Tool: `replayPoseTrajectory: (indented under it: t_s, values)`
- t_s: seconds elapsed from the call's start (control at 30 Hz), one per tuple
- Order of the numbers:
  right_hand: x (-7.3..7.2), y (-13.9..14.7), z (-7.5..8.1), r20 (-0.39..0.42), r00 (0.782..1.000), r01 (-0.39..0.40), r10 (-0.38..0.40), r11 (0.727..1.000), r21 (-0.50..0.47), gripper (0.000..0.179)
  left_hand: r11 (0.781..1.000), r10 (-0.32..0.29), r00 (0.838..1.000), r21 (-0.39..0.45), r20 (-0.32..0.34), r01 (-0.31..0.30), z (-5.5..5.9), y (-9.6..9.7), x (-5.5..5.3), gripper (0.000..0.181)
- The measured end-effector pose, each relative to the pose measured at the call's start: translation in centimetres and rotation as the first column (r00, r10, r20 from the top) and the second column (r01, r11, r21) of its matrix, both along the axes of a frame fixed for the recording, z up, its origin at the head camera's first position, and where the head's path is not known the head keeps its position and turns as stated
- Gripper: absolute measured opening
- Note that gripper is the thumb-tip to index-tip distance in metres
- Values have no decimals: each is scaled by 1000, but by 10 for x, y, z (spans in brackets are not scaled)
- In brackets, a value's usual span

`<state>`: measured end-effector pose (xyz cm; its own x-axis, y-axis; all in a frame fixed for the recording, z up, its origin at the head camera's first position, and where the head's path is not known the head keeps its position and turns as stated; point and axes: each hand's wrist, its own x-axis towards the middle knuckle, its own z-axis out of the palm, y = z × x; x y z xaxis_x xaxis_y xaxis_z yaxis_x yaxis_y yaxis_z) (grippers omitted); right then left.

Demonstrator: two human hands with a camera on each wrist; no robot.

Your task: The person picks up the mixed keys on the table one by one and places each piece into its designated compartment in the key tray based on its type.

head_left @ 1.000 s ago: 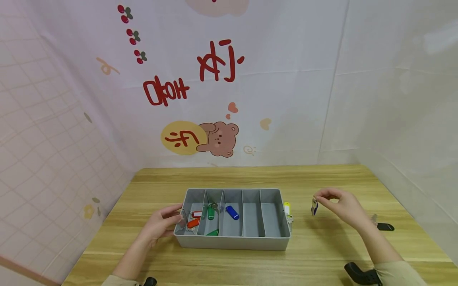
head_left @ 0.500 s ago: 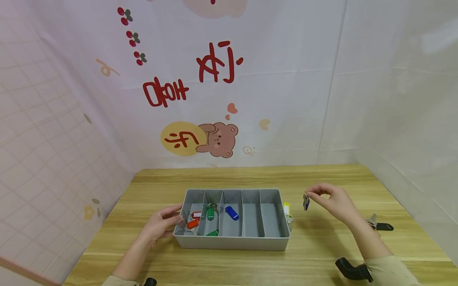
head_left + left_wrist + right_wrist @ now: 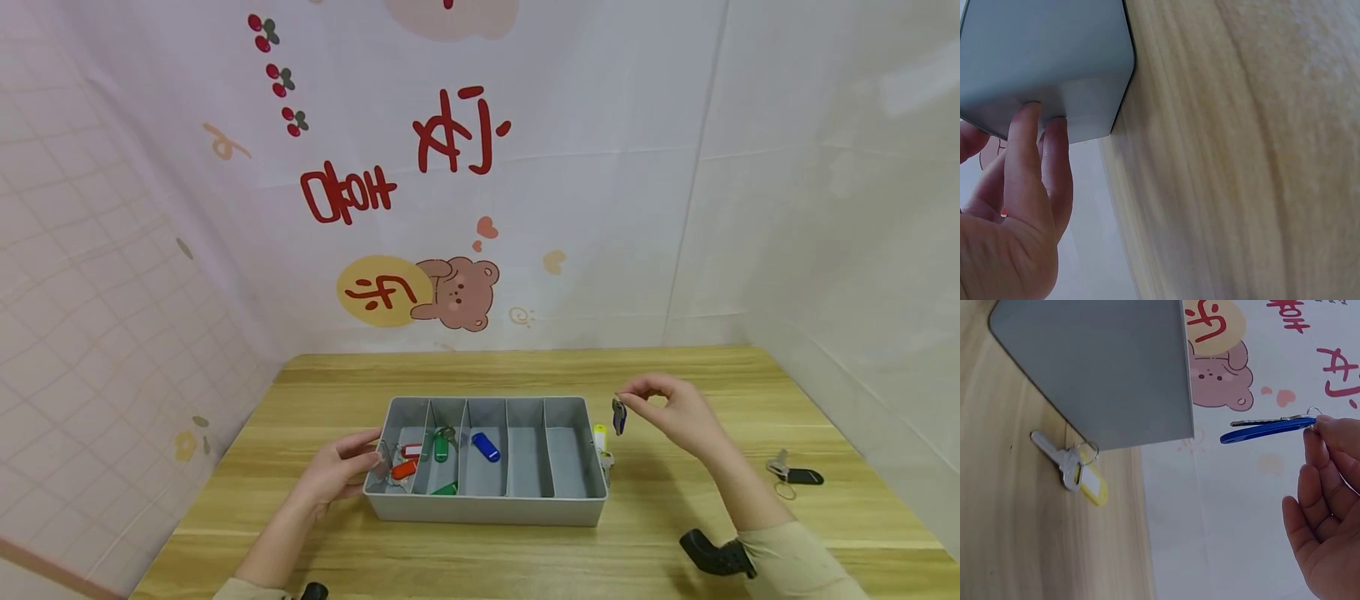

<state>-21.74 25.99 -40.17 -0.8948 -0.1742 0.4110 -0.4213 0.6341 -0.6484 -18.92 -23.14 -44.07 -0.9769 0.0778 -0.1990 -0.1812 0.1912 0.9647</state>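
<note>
My left hand [image 3: 341, 471] grips the left end of a grey divided tray [image 3: 487, 510], with its fingers [image 3: 1025, 147] against the end wall. In the head view, the thumb is at the rim. Right of the tray and raised above the table, my right hand [image 3: 678, 412] pinches the ring of a blue-tagged key [image 3: 1266, 430]. Key and tag hang from the fingertips. Inside the tray, red tags [image 3: 405, 468] are in the leftmost compartment, green tags [image 3: 441, 446] in the second, and a blue tag [image 3: 486, 447] in the third.
A key with a yellow tag [image 3: 1094, 484] lies on the table against the tray's right end. Farther right, a key with a black tag [image 3: 805, 477] rests on the wood. A white printed sheet [image 3: 600, 208] hangs behind the table.
My right hand has moved left and slightly up with the blue-tagged key, closer to the tray. The black-tagged key has come into fuller view. My left hand stays in place.
</note>
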Motion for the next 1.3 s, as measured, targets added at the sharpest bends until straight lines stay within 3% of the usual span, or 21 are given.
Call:
replayPoseTrajectory:
  t_s: [0.2, 0.6, 1.3]
  values:
    - [-3, -13, 5, -33, 997, -67, 65, 996, -52, 3, 1000, -3, 1000, -2, 2, 3, 0, 0, 0, 55]
    - [-7, -39, 13, -3, 991, -130, 131, 985, -110, 8, 1000, 0, 1000, 4, 2, 0, -1, -1, 0, 56]
    - [-14, -88, 25, -6, 964, -263, 265, 953, -149, 8, 999, -11, 1000, 34, 11, 10, 1, 0, 1, 57]
